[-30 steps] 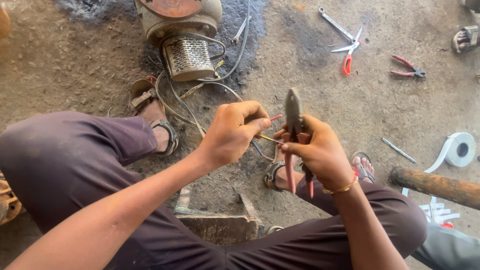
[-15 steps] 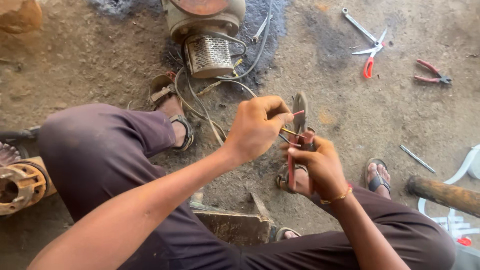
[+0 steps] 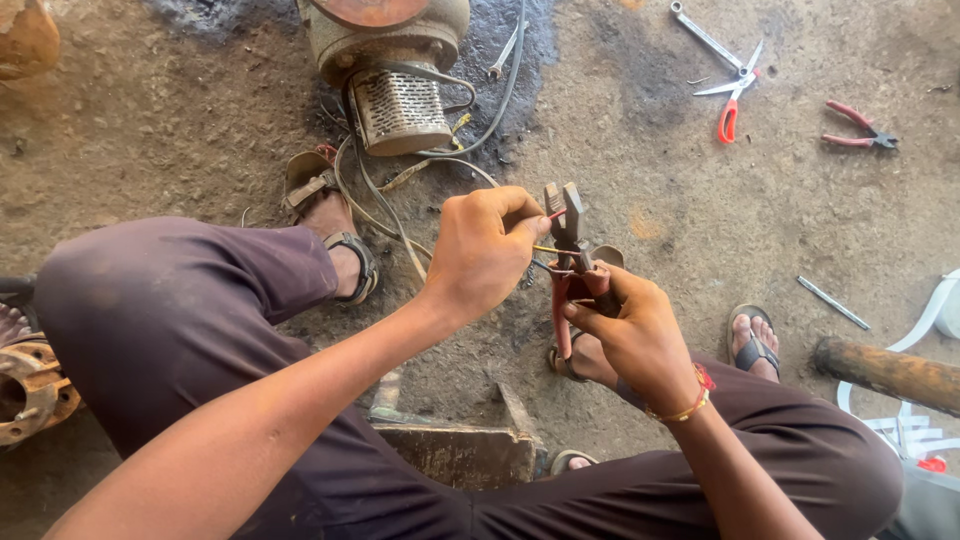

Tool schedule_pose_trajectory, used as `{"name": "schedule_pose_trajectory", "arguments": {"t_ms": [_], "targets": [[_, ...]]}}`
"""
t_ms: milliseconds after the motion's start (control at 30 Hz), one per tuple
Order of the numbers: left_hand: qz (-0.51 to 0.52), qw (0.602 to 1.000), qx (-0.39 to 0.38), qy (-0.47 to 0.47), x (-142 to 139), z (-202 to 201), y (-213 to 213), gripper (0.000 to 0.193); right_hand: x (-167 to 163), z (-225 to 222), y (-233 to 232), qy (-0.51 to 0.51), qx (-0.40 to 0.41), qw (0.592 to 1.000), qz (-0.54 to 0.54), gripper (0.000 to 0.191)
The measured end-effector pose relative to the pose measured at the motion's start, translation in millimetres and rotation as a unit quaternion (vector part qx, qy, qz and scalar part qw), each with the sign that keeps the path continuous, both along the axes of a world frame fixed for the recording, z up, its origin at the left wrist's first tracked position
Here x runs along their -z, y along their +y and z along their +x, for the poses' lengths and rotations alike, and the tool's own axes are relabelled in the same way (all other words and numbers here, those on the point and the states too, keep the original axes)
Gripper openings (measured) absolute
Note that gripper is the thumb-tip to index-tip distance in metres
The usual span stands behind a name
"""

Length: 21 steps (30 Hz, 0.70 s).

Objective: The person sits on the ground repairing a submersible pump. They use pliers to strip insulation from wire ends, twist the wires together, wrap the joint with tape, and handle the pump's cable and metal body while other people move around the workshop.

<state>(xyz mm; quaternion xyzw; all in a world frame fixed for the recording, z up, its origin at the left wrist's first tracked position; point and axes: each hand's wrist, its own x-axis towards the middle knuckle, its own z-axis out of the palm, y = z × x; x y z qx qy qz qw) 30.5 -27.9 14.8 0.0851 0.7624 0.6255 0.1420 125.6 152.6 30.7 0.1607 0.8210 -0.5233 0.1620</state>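
Note:
My right hand (image 3: 630,325) grips the red handles of a pair of combination pliers (image 3: 566,230), held upright with the jaws slightly apart. My left hand (image 3: 485,245) pinches thin red and yellow wires (image 3: 545,248) and holds them at the plier jaws. The wires trail back along the ground to a dirty electric motor (image 3: 390,60) with a perforated metal cover at the top of the view. Both hands hover over the ground between my knees.
Scissors with a red handle (image 3: 728,105), a spanner (image 3: 705,35) and red-handled pliers (image 3: 855,128) lie on the concrete at the upper right. A wooden handle (image 3: 885,372) and a white tape roll (image 3: 940,310) lie at the right. A rusty flange (image 3: 30,385) sits at the left.
The view has shifted, so the motor and tools sit differently in frame. My hands stay together; the plier jaws now stand higher with the wires fed into them.

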Motion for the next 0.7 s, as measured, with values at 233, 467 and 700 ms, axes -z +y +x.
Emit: {"name": "schedule_pose_trajectory", "arguments": {"t_ms": [233, 467, 700], "targets": [[-0.023, 0.999, -0.002, 0.031, -2, 4, 0, 0.011, -13, -1, -13, 0.004, -0.020, 0.992, 0.125, 0.015], [-0.035, 0.999, 0.013, 0.016, 0, 3, -2, 0.009, -4, -1, -21, 0.078, -0.024, 0.984, 0.160, 0.034], [-0.009, 0.999, 0.022, 0.048, 1, 0, -2, 0.011, 3, 2, -19, 0.119, -0.049, 0.963, 0.235, 0.036]]}}
